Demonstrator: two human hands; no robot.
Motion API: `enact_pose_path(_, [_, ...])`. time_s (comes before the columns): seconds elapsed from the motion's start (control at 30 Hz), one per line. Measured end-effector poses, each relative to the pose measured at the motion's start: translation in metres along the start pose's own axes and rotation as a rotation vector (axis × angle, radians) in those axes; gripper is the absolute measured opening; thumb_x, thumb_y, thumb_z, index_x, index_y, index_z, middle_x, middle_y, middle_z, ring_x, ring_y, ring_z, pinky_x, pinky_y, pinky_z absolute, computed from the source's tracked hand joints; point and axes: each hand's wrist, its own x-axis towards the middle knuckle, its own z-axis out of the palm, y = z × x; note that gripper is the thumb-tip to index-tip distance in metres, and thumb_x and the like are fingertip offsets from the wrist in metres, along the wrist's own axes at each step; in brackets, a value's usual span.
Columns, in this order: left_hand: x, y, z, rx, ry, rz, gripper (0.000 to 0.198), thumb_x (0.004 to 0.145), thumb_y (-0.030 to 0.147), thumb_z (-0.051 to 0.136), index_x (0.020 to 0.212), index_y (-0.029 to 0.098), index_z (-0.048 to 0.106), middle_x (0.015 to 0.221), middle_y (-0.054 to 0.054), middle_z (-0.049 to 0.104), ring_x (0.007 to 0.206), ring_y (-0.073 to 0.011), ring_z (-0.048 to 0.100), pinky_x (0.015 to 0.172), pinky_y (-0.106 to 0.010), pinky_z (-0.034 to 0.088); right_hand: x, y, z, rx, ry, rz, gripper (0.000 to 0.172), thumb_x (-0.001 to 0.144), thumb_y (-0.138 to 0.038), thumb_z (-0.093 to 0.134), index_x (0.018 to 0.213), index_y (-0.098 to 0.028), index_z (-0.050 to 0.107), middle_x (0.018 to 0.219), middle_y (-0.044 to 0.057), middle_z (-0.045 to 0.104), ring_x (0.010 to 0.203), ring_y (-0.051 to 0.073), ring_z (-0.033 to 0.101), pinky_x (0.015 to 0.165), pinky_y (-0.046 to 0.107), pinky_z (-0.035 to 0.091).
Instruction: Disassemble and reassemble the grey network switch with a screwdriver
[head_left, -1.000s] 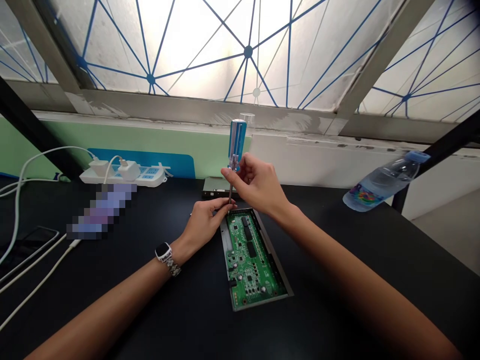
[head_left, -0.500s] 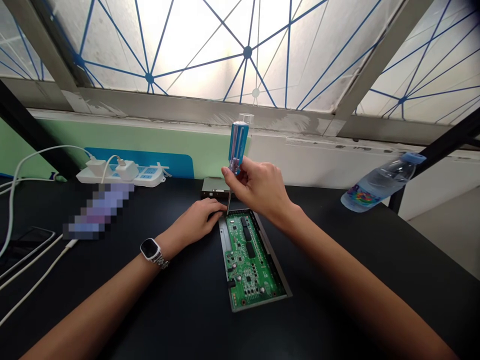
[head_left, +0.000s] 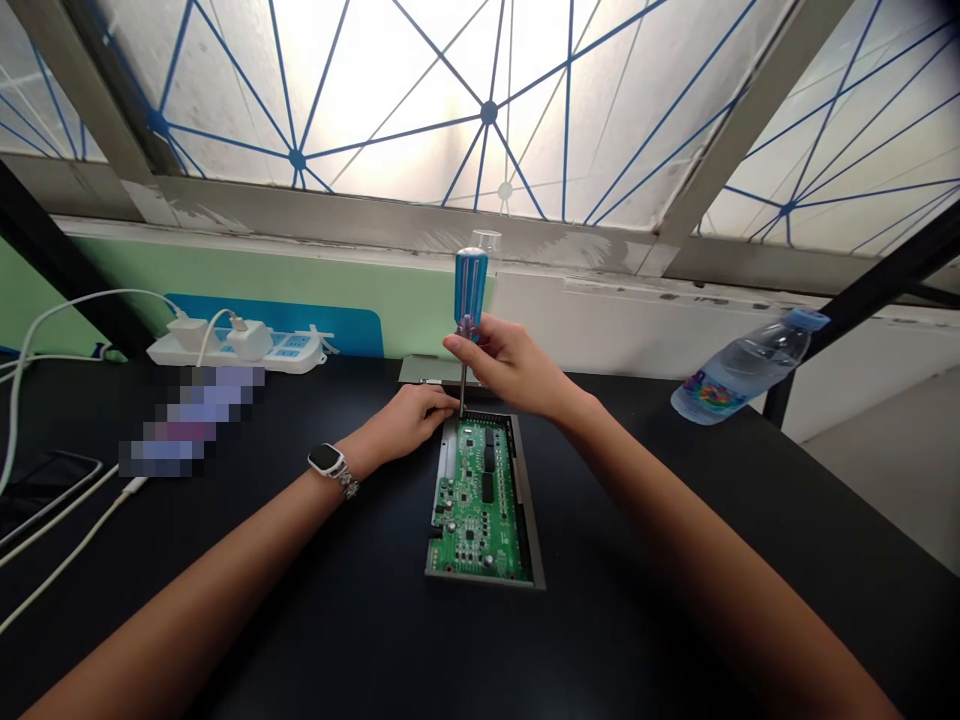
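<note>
A screwdriver [head_left: 470, 280] with a clear blue handle stands nearly upright in my right hand [head_left: 529, 372], pinched low on the handle between thumb and fingers. Its shaft runs down to the far left corner of a green circuit board [head_left: 471, 505], which lies in a shallow metal tray [head_left: 535, 548] on the black desk. My left hand [head_left: 411, 420] rests at that same corner, fingers and thumb drawn together beside the screwdriver tip. Whatever lies between those fingertips is hidden, and the tip itself is too small to make out.
Behind the board lies a flat grey metal box [head_left: 431, 370], partly hidden by my hands. A white power strip [head_left: 289, 350] with plugs and cables stands back left, near a blurred-out object [head_left: 199, 420]. A water bottle [head_left: 742, 370] leans at the right.
The board and tray have swung clockwise, their near end moving left and slightly away from me. The screwdriver is more upright. My left wrist has shifted right and forward.
</note>
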Motion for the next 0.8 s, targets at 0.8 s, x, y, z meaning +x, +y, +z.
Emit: enact_pose_path(0.8, [-0.005, 0.022, 0.016, -0.284, 0.272, -0.117, 0.023, 0.100, 0.032, 0.060, 0.106, 0.023, 0.080, 0.110, -0.002, 0.081, 0.103, -0.0256, 0.076, 0.090, -0.034, 0.056, -0.006, 0.003, -0.012, 0.104, -0.023, 0.242, 0.033, 0.083, -0.042, 0.080, 0.091, -0.018, 0.059, 0.077, 0.000, 0.065, 0.060, 0.013, 0.064, 0.051, 0.026, 0.052])
